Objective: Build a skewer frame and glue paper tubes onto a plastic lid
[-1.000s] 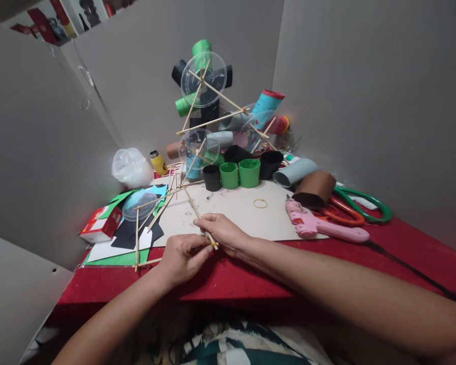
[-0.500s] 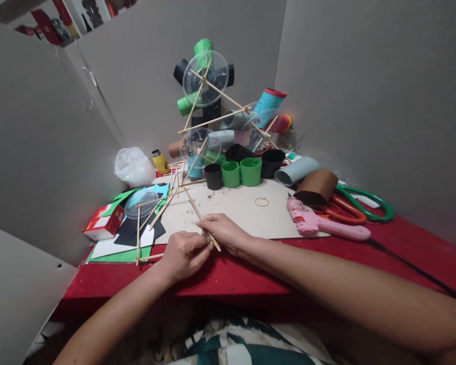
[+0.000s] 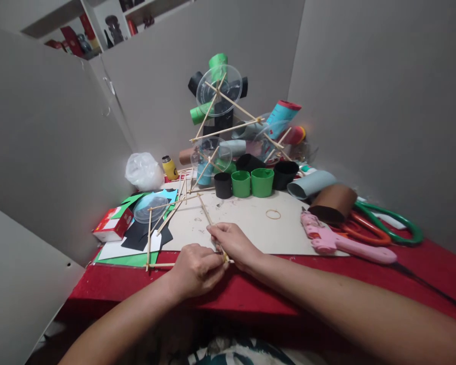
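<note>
A square frame of thin wooden sticks (image 3: 149,238) stretches from the cardboard over the front edge of the red table. My left hand (image 3: 197,269) is closed round its near stick, close to the near right corner. At that corner a small yellowish rubber band (image 3: 225,258) wraps the crossing stick ends. My right hand (image 3: 233,244) pinches the right-hand stick just above the band, thumb and fingers pressed together. Part of both sticks is hidden behind the fingers. A loose rubber band (image 3: 273,214) lies on the cardboard to the right of my hands.
Green and black paper cups (image 3: 262,182) line the cardboard (image 3: 247,223), before a stick structure with clear lids (image 3: 219,91). On the right are a pink glue gun (image 3: 345,243), paper tubes (image 3: 332,203) and green-handled scissors (image 3: 406,223). Paper sheets (image 3: 137,235) and a red box (image 3: 113,224) lie left.
The whole view has shifted, so everything appears farther right and slightly lower. Both hands stay at the same frame corner, with the left fingers moved slightly about the band.
</note>
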Tool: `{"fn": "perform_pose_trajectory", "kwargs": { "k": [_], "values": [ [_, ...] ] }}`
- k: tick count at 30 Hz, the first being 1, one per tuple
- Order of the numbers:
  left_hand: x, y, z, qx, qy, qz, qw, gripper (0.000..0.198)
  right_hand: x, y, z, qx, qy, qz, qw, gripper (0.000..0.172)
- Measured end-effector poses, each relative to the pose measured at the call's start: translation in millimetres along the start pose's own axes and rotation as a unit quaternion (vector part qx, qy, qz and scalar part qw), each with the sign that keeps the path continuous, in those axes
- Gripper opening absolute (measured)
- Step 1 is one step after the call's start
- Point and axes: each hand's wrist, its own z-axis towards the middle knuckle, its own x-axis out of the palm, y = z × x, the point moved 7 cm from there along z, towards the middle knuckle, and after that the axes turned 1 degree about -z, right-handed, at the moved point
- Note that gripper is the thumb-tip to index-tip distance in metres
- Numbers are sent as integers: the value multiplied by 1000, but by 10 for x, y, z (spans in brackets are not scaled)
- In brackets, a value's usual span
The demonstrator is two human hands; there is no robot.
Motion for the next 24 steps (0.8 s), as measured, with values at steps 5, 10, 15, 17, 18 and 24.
{"fn": "perform_pose_trajectory", "kwargs": {
  "k": [5, 10, 15, 17, 18, 24],
  "values": [
    [-5, 46, 46, -61, 16, -34, 997, 16, -7, -25, 13, -7, -3, -6, 1000, 31],
    [-132, 129, -7, -141, 46, -103, 984, 18, -84, -10, 109, -36, -10, -47, 998, 34],
    [-543, 907, -256, -353, -31, -68, 933, 30, -246, 50, 309, -72, -46, -116, 990, 28],
    [-686, 1302, -422, -443, -15, 15, 896, 33, -295, 76, 371, -84, -59, -143, 984, 23],
    [-746, 1456, -485, -464, -15, 37, 885, 34, -313, 88, 393, -89, -64, -157, 981, 23],
    [-704, 1861, -760, -537, 42, 98, 837, 24, -339, 126, 446, -113, -56, -247, 961, 43]
  ]
}}
